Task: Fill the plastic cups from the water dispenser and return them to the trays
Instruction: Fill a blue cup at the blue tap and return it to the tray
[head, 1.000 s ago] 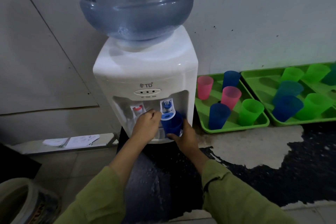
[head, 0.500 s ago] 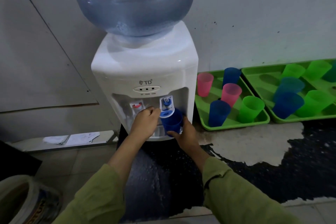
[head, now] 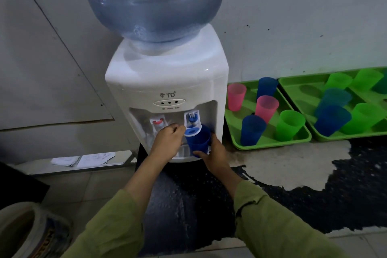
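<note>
A white water dispenser (head: 167, 73) carries a large blue bottle (head: 155, 2). My right hand (head: 215, 153) grips a blue plastic cup (head: 199, 141) from the right and below, holding it tilted under the blue tap (head: 192, 120). My left hand (head: 167, 142) has its fingers curled, with the thumb side against the blue tap lever (head: 191, 132). The inside of the cup is hidden. To the right, a green tray (head: 272, 142) holds two pink cups (head: 236, 96), two blue cups (head: 251, 130) and a green cup (head: 289, 124).
A second green tray (head: 345, 137) at the far right holds several green and blue cups. The red tap (head: 158, 123) is left of my left hand. The dispenser stands on a dark worn counter (head: 293, 165). A bucket (head: 25, 232) sits lower left, papers (head: 83, 159) on a ledge.
Both hands stay at the blue tap with the cup under it. Only the view has shifted slightly.
</note>
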A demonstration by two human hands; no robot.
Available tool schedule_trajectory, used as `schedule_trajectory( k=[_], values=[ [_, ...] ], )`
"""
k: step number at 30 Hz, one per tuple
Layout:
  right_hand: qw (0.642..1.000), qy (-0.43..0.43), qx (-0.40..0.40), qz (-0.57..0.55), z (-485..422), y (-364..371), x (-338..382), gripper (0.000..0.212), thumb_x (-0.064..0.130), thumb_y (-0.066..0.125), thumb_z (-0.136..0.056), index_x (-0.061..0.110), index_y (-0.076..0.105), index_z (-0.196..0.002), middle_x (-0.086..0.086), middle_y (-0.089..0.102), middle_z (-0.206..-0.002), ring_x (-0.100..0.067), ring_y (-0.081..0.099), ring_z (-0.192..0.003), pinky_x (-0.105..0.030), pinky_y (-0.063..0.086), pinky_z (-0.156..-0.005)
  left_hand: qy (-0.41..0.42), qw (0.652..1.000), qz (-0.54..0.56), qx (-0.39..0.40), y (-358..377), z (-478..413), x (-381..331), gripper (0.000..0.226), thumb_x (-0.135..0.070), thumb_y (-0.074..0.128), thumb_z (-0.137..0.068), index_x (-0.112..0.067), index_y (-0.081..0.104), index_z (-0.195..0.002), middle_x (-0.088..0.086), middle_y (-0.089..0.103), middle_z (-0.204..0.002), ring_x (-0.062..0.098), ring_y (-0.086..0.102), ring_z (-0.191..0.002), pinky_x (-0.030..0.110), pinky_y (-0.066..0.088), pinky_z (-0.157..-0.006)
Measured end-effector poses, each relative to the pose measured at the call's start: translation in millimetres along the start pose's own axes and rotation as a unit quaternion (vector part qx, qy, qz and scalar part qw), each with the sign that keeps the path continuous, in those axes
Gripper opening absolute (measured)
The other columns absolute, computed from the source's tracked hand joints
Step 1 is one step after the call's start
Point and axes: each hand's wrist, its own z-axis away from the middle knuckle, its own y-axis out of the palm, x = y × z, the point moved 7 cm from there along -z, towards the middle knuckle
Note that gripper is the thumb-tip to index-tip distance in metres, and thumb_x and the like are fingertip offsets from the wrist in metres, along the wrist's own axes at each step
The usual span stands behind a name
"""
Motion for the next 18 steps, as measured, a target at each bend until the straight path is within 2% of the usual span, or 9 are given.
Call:
schedule_trajectory(
  k=[6, 10, 14, 18],
  values=[
    [1.000, 0.006, 0.001, 0.001, -0.6, -0.5, 1.3, 0.066, 0.015, 0.082, -0.063, 0.014, 0.050, -0.121, -0.006, 0.061, -0.120, -0.023, 0.058, -0.109, -0.041, 0.048, -0.093, 0.011, 1.000, -0.013, 0.013, -0.1, 1.2, -2.8, 0.028, -0.019, 0.040, -0.091, -0.011, 0.048, -0.066, 0.007, 0.052, -0.061, 0.023, 0.049, -0.065, 0.044, 0.047, -0.074],
    [1.000, -0.002, 0.002, 0.010, -0.1, -0.8, 3.2, 0.065, 0.015, 0.081, -0.064, 0.014, 0.049, -0.122, -0.007, 0.061, -0.121, -0.024, 0.058, -0.109, -0.041, 0.049, -0.093, 0.026, 0.999, -0.038, 0.026, 0.5, 2.7, -4.7, 0.027, -0.018, 0.039, -0.093, -0.012, 0.049, -0.069, 0.008, 0.053, -0.065, 0.024, 0.049, -0.068, 0.049, 0.048, -0.078],
    [1.000, -0.003, -0.001, 0.008, 0.9, -1.7, 4.7, 0.065, 0.013, 0.081, -0.064, 0.014, 0.050, -0.121, -0.007, 0.061, -0.120, -0.024, 0.058, -0.108, -0.041, 0.049, -0.092, 0.031, 0.998, -0.051, 0.024, -0.1, 3.0, -6.5, 0.027, -0.018, 0.039, -0.092, -0.014, 0.048, -0.067, 0.006, 0.053, -0.065, 0.025, 0.050, -0.069, 0.047, 0.048, -0.077],
    [1.000, -0.008, 0.001, 0.009, 1.4, -2.1, 6.0, 0.065, 0.013, 0.080, -0.065, 0.013, 0.049, -0.122, -0.008, 0.061, -0.120, -0.025, 0.058, -0.108, -0.043, 0.049, -0.092, 0.039, 0.996, -0.074, 0.027, 0.3, 3.9, -7.1, 0.024, -0.016, 0.039, -0.091, -0.002, 0.055, -0.079, 0.009, 0.055, -0.069, 0.025, 0.050, -0.069, 0.045, 0.047, -0.076]
  ],
)
